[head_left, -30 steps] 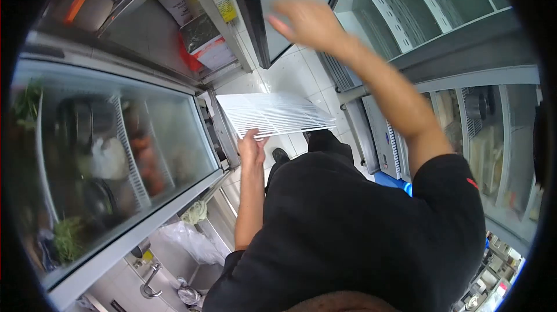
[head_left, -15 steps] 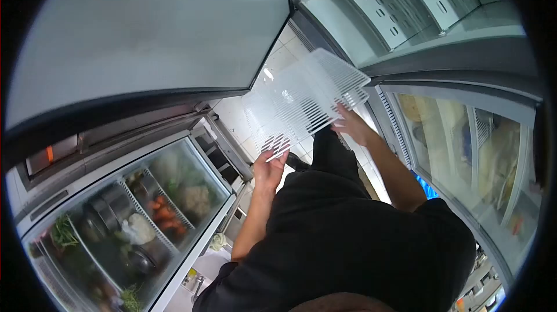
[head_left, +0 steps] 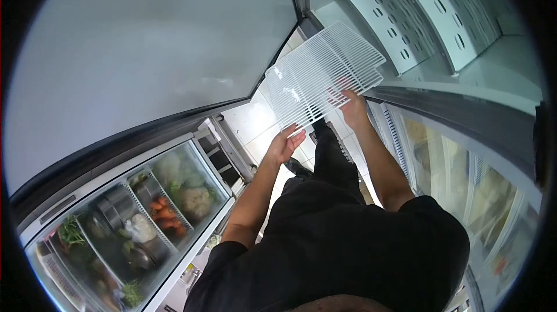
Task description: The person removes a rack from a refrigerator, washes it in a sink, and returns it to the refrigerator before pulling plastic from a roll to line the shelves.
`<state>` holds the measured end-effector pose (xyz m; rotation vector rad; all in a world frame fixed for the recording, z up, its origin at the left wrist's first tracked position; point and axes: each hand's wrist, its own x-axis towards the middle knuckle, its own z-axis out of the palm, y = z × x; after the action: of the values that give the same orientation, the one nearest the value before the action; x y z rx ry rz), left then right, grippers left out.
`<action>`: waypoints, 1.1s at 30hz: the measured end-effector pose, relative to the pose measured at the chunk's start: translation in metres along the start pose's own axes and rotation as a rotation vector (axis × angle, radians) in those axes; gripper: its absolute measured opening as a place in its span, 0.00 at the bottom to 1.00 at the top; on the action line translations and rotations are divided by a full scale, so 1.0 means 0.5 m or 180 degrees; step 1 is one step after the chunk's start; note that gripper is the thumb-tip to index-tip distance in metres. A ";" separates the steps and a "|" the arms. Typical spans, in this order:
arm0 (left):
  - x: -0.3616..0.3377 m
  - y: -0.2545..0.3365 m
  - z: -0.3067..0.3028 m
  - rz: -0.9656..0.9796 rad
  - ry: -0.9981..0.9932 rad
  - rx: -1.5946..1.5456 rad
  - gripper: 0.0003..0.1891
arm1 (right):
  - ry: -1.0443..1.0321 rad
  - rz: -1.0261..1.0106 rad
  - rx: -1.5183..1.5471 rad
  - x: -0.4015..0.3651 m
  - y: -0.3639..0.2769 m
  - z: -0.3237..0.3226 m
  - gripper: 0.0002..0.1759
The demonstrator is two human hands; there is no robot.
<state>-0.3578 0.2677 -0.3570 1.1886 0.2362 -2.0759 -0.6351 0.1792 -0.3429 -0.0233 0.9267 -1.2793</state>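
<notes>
Two-handed hold on wire shelf.
Right hand grip clasps its edge; left hand grip wide, under near corner.

No text, label, brand or number can be read on the wire shelf, the fridge door or elsewhere.

Both my arms are raised ahead of me, away from my chest. My left arm runs nearly straight, and my left hand is at its far end, palm up and flat with the fingers stretched out. My right arm is bent at the elbow and angles up and to the left, and my right hand is a little farther out than the left, its grip closed with the fingers curled away from me.
</notes>
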 end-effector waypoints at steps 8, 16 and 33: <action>0.082 0.012 0.063 -0.0508 0.0012 0.0879 0.17 | 0.0028 -0.0394 0.0171 0.127 -0.024 -0.099 0.20; 0.245 -0.063 0.170 -0.1008 -0.0100 0.1818 0.24 | 0.0537 -0.0130 -0.0109 0.090 0.067 -0.160 0.20; 0.189 0.073 0.020 -0.0537 0.0523 0.2671 0.23 | 0.2119 -0.0317 0.0788 0.373 0.129 -0.284 0.22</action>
<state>-0.3701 0.1895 -0.4210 1.8733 -0.5365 -2.2925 -0.6701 0.1144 -0.5744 0.5873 1.3302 -1.5180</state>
